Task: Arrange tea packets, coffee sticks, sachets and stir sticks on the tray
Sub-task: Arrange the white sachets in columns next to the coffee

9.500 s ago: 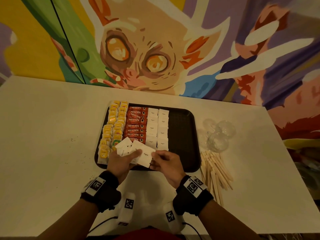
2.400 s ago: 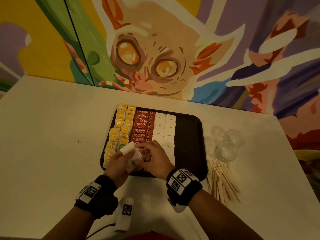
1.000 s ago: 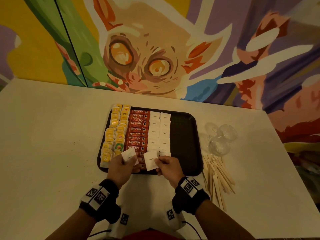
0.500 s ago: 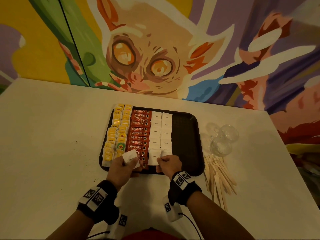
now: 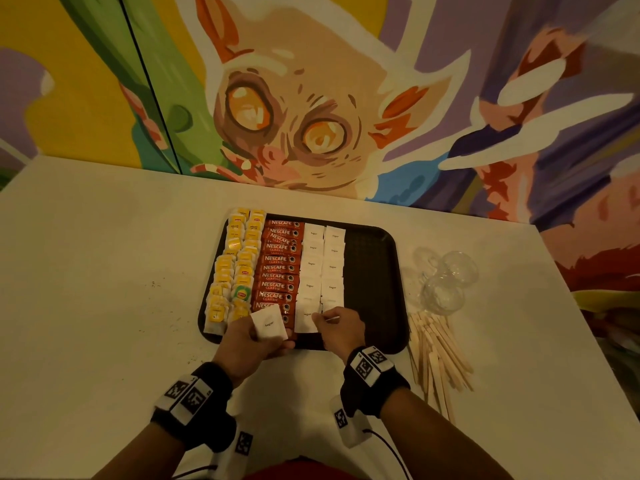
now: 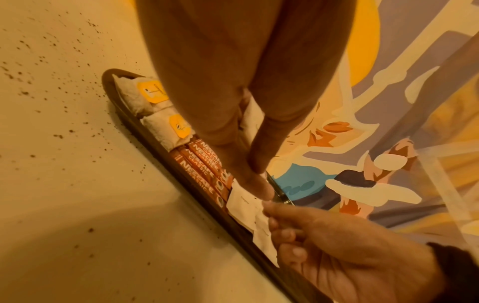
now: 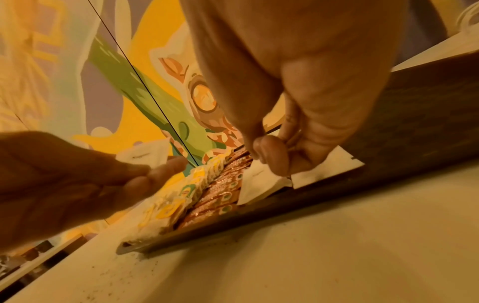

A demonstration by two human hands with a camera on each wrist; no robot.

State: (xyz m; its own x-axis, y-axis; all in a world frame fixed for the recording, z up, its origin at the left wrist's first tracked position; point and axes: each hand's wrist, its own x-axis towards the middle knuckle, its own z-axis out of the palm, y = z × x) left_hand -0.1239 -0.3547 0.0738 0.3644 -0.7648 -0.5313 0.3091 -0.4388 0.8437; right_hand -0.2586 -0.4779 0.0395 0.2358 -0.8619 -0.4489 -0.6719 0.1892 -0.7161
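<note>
A dark brown tray [image 5: 374,271] holds two columns of yellow tea bags [image 5: 239,268], a column of red Nescafe sticks [image 5: 278,268] and two columns of white sugar sachets [image 5: 322,265]. My left hand [image 5: 254,336] holds one white sugar sachet [image 5: 268,323] just above the tray's near edge, also seen in the right wrist view as the held sachet [image 7: 145,153]. My right hand [image 5: 329,320] pinches the right edge of another sugar sachet [image 5: 306,318] lying at the near end of the left sachet column. Wooden stir sticks [image 5: 440,351] lie on the table right of the tray.
Clear glass cups [image 5: 446,282] stand on the white table [image 5: 104,271] beyond the stir sticks. The tray's right third is bare. A painted mural wall [image 5: 311,98] rises behind the table. Dark crumbs speckle the table left of the tray.
My right hand has brought its sachet from above the tray's near edge down flat at the end of the left sachet column. My left hand keeps its sachet, almost unmoved.
</note>
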